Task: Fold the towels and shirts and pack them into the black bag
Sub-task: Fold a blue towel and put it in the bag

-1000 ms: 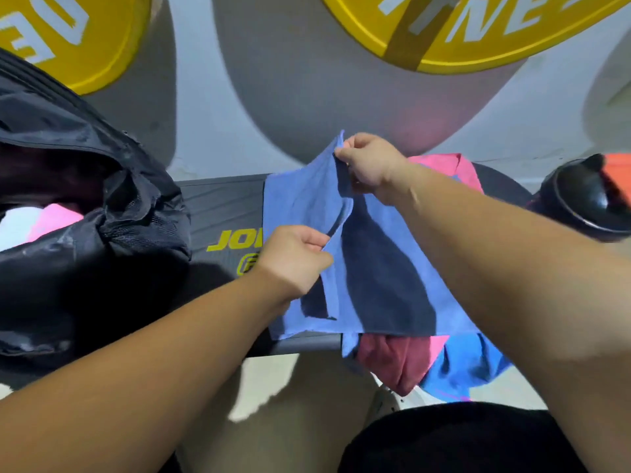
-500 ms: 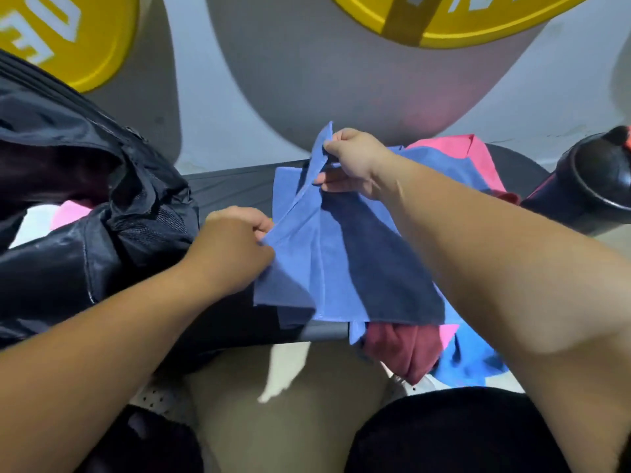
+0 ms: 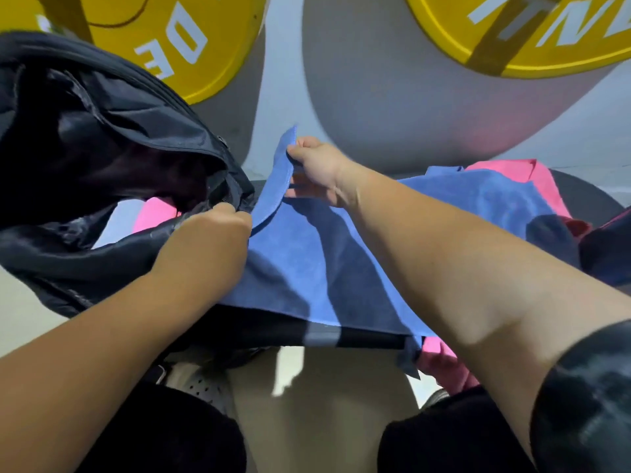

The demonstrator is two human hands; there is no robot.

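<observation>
Folding step: both hands, left hand (image 3: pixel 208 240) and right hand (image 3: pixel 319 172), pinched blue towel (image 3: pixel 307 268) edge, frame centre. Next: finish fold, pack into black bag (image 3: pixel 102 148), upper left.

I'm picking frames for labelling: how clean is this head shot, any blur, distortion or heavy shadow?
Head view: wide-angle bending curves the yellow weight plates and stretches the forearms at the edges; the right hand is slightly motion-soft; arm shadows darken the blue towel; the black bag interior is nearly unreadable; no strong glare.
</observation>
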